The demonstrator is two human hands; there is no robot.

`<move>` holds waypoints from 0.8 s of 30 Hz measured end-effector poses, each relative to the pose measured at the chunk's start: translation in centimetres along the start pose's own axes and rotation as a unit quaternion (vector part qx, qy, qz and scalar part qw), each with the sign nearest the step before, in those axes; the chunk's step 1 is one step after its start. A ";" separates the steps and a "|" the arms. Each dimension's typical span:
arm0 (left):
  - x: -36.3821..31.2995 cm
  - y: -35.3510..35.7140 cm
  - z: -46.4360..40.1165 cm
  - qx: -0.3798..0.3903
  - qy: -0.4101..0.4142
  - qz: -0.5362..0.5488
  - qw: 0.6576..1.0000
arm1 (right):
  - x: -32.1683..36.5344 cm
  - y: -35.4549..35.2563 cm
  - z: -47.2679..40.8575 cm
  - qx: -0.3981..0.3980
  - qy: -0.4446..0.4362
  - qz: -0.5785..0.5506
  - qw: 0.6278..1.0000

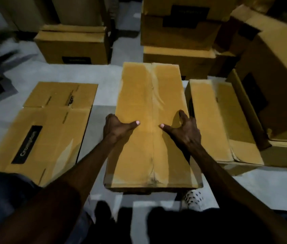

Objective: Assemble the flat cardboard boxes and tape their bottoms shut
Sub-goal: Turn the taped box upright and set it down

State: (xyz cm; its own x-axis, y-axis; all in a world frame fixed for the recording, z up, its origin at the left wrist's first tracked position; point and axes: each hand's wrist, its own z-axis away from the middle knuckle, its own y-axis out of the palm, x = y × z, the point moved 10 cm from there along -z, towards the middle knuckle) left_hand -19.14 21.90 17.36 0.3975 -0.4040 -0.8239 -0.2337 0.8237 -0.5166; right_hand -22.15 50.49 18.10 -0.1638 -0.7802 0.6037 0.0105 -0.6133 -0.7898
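Observation:
An assembled brown cardboard box (149, 95) stands in front of me with its two closed flaps facing up and a seam down the middle. My left hand (116, 126) grips its left edge, thumb lying on the top face and fingers curled over the side. My right hand (185, 128) grips the right edge the same way, thumb pointing toward the seam. Shiny tape shows along the near end of the flaps. A flat, unfolded box (51, 127) with a black label lies on the floor to the left.
Another assembled box (220, 118) lies close on the right, with a larger tilted one (276, 81) beyond it. More boxes are stacked at the back (179, 32) and back left (72, 44). The floor (100, 76) is pale grey. My shoe (193, 198) shows below the box.

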 end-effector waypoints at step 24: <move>-19.2 31.4 0.8 0.159 0.123 0.079 0.976 | -21.4 -22.1 -14.6 -0.086 0.015 0.105 0.991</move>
State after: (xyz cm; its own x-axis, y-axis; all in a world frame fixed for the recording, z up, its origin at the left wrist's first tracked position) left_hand -33.43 55.79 17.12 0.1452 -0.3124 -0.9388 0.0280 0.9498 -0.3118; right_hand -33.31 82.50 21.04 -0.2057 -0.8827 0.4225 -0.1208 -0.4056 -0.9061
